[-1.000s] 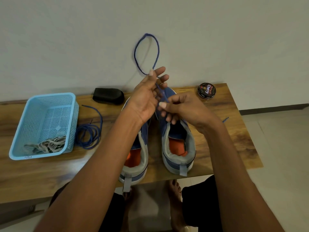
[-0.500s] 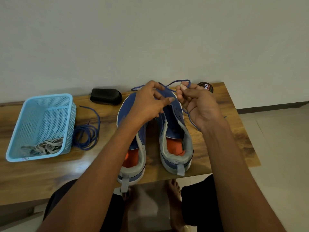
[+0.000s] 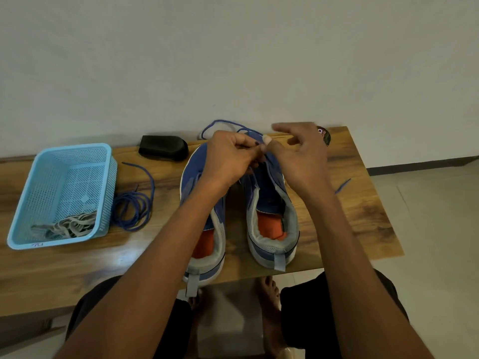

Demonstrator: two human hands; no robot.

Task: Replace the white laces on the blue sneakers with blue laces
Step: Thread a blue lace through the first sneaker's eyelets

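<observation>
Blue lace [image 3: 220,124] pinched over right sneaker [image 3: 269,203], mid-bench.
Left hand [image 3: 228,159] and right hand [image 3: 300,156] both pinching lace; right's other fingers spread. Left sneaker [image 3: 202,216] alongside, heels at near edge [image 3: 77,288]. Spare lace [image 3: 132,206] beside basket [image 3: 62,193].

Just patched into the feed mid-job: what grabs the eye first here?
The two hands meet over the right sneaker at mid-table: the left hand pinches a blue lace that loops toward the wall, while the right hand pinches at the same spot with its other fingers spread. The left sneaker stands beside it. At far left, a light blue basket holds the white laces, with a spare blue lace coiled alongside.
</observation>
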